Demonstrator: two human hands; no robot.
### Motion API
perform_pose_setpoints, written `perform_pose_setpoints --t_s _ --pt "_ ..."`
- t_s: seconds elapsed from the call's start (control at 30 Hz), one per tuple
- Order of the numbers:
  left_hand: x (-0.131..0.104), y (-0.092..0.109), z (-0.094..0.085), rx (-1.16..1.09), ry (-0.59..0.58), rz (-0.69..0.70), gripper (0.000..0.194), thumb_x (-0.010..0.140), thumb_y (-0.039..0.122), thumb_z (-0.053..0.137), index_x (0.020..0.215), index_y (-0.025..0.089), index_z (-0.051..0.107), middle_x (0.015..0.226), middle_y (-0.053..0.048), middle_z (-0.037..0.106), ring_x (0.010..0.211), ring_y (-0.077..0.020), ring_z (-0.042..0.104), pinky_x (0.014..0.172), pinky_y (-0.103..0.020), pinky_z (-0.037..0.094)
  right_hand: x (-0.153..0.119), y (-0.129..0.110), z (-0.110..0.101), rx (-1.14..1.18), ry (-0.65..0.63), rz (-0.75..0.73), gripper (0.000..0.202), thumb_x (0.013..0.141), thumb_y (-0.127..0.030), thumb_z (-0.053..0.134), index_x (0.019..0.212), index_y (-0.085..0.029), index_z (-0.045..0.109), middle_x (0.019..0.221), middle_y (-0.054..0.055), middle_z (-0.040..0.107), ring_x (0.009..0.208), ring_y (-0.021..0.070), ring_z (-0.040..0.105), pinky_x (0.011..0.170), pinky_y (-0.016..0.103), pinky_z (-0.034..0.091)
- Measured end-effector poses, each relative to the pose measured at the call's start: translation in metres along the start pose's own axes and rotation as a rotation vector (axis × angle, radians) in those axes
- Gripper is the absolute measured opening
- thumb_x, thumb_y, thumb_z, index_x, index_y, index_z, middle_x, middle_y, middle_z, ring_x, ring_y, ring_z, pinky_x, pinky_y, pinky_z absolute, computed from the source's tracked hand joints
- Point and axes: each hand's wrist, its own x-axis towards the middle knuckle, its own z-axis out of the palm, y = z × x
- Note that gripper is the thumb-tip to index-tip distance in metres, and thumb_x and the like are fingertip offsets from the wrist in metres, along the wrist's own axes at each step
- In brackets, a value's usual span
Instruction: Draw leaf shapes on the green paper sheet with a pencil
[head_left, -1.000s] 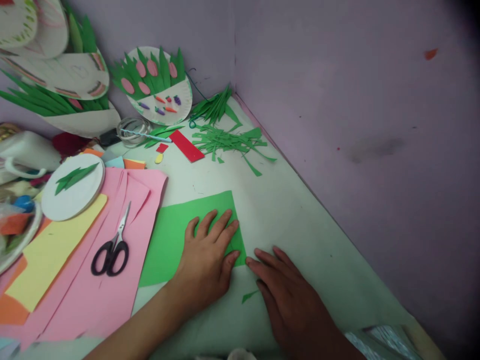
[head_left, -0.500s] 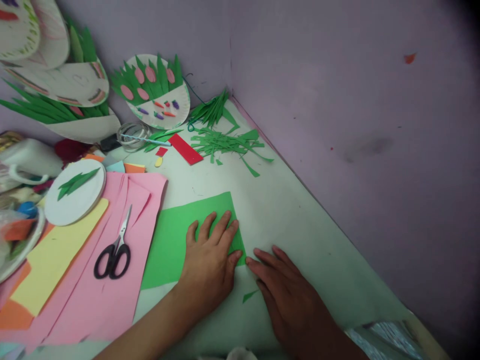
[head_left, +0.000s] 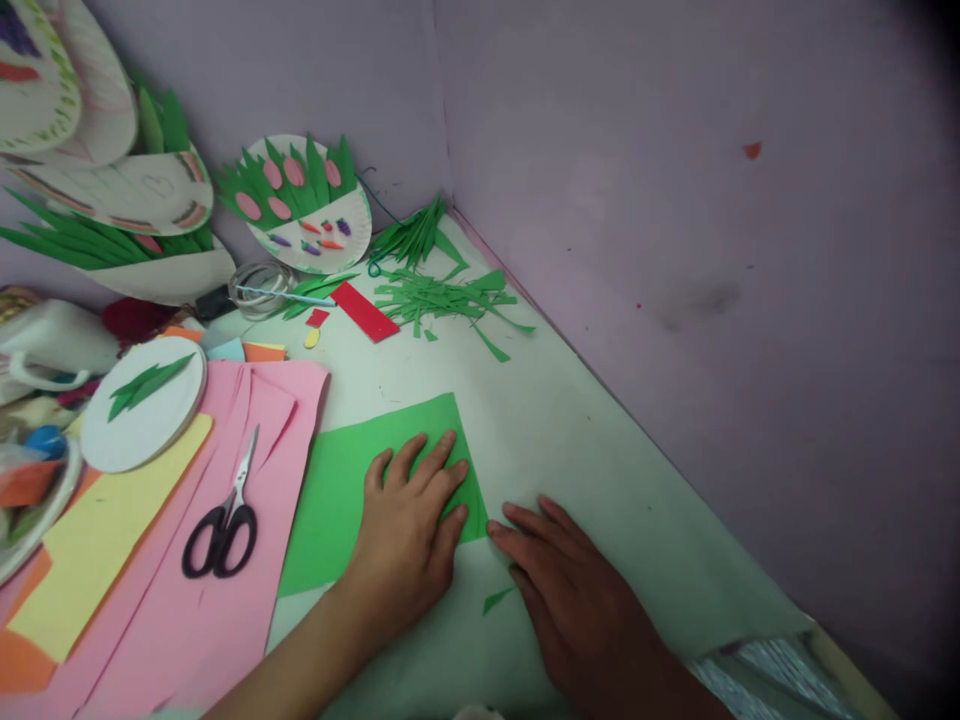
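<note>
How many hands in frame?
2. The left hand is on the green sheet, fingers spread; the right hand is by the sheet's near right corner. No sign of others hidden.

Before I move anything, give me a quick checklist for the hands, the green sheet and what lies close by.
1. Left hand on green sheet: ok, fingers spread over it.
2. Right hand by the sheet's near right corner: ok, a fingertip is there.
3. Scissors away from both hands: ok, lying on pink paper.
4. Scrap well clear of right hand: not ok, it lies by the thumb.
5. Sheet free of pink paper's edge: cannot tell.
</note>
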Motion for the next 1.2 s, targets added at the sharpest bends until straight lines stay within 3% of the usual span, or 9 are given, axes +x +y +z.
perform_pose_setpoints --t_s 0.13,0.37,0.8,1.03,1.2 --pt "0.0002 -0.0068 -0.0049 -0.002 -0.045 0.045 0.036 0.089 0.019 0.046 0.123 0.023 0.054 0.143 -0.005 0.046 0.128 -0.0327 0.037 0.099 -0.058 0.029 -0.0011 -0.0001 -0.0002 0.0 -0.02 0.0 0.039 0.08 0.002 0.039 0.112 -0.01 0.058 0.101 0.01 0.072 0.106 0.0215 0.064 0.099 0.044 0.051" --pt "-0.0001 -0.0076 0.0008 -0.01 0.018 0.046 0.039 0.088 0.021 0.051 0.127 0.023 0.052 0.142 -0.004 0.048 0.127 -0.0322 0.037 0.1 -0.057 0.028 -0.0001 -0.002 0.0005 0.01 0.01 0.023 0.04 0.08 0.002 0.037 0.112 -0.012 0.059 0.099 0.01 0.073 0.103 0.0211 0.065 0.097 0.044 0.052" --pt "0.0027 -0.007 -0.0024 -0.003 0.013 0.093 0.034 0.089 0.021 0.05 0.123 0.019 0.055 0.142 -0.007 0.047 0.127 -0.0339 0.035 0.099 -0.06 0.027 0.0002 -0.0007 0.0008 0.015 0.02 0.01 0.043 0.079 0.002 0.037 0.114 -0.014 0.058 0.099 0.009 0.073 0.103 0.0204 0.066 0.099 0.043 0.051" --pt "0.0049 -0.0005 0.0034 -0.026 0.17 0.056 0.026 0.086 0.017 0.053 0.111 0.018 0.061 0.132 -0.01 0.055 0.122 -0.0345 0.039 0.097 -0.06 0.03 -0.0014 0.0001 0.0021 0.025 0.025 0.015 0.039 0.081 0.001 0.039 0.112 -0.012 0.059 0.099 0.01 0.073 0.103 0.0206 0.066 0.099 0.042 0.051" --pt "0.0063 0.001 0.0035 -0.054 0.201 0.068 0.028 0.083 0.015 0.054 0.109 0.018 0.061 0.128 -0.011 0.057 0.121 -0.0344 0.04 0.096 -0.059 0.031 -0.0027 0.0014 0.0019 0.004 0.021 -0.001 0.042 0.079 0.002 0.037 0.113 -0.012 0.058 0.1 0.009 0.073 0.103 0.0205 0.066 0.098 0.042 0.051"
